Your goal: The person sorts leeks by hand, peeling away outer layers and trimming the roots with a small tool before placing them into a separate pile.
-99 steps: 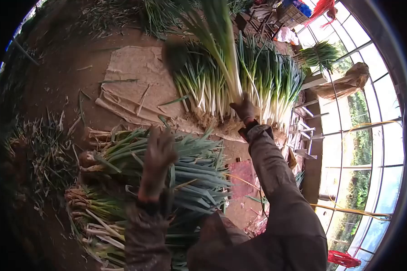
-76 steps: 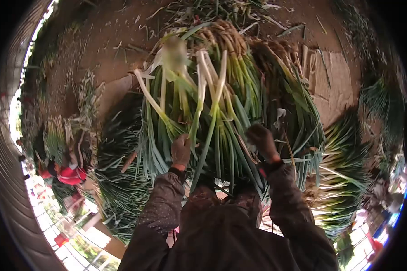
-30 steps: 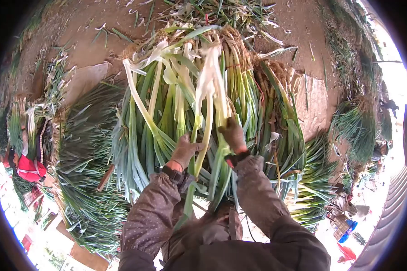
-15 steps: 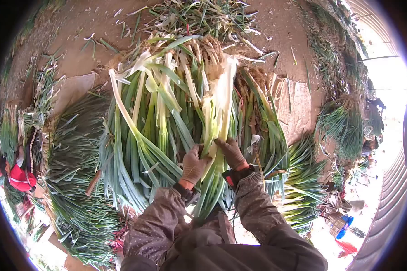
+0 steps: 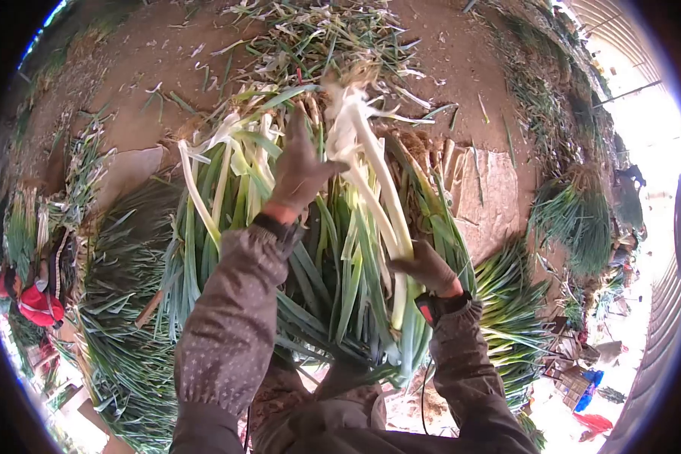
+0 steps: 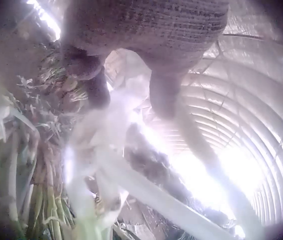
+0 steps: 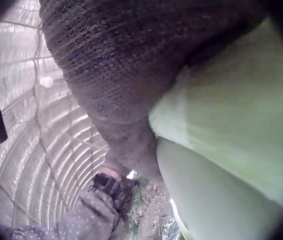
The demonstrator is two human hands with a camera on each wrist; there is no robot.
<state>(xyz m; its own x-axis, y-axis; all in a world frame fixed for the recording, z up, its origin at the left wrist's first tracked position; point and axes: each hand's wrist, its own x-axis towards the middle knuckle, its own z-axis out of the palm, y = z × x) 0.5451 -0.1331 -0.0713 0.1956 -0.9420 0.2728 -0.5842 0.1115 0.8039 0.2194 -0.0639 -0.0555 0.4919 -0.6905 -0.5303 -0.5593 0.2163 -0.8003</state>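
In the head view the gloved right hand [image 5: 429,270] grips a few thick onion stalks [image 5: 384,181] around their light green part, roots pointing away from the body. Pale green stalks [image 7: 226,125] fill the right side of the right wrist view, against the glove [image 7: 126,65]. The gloved left hand [image 5: 301,170] is raised beside the white ends, its fingers extended and thumb spread toward them. In the left wrist view the left hand [image 6: 146,45] has thumb and fingers apart above blurred white stalks [image 6: 106,125]; whether it touches them is unclear.
Loose bundled onions [image 5: 204,250] lie beneath the hands. A dark green pile [image 5: 129,303] is at left, another pile [image 5: 507,310] at right. Cardboard [image 5: 488,193] lies right of the bundles, leaf scraps [image 5: 318,38] beyond. A red item [image 5: 41,304] is at far left.
The left hand has left the stalks' green part and moved up toward the white ends, its fingers now extended. The right hand, still gripping, has moved right and slightly down; the stalks now slant.
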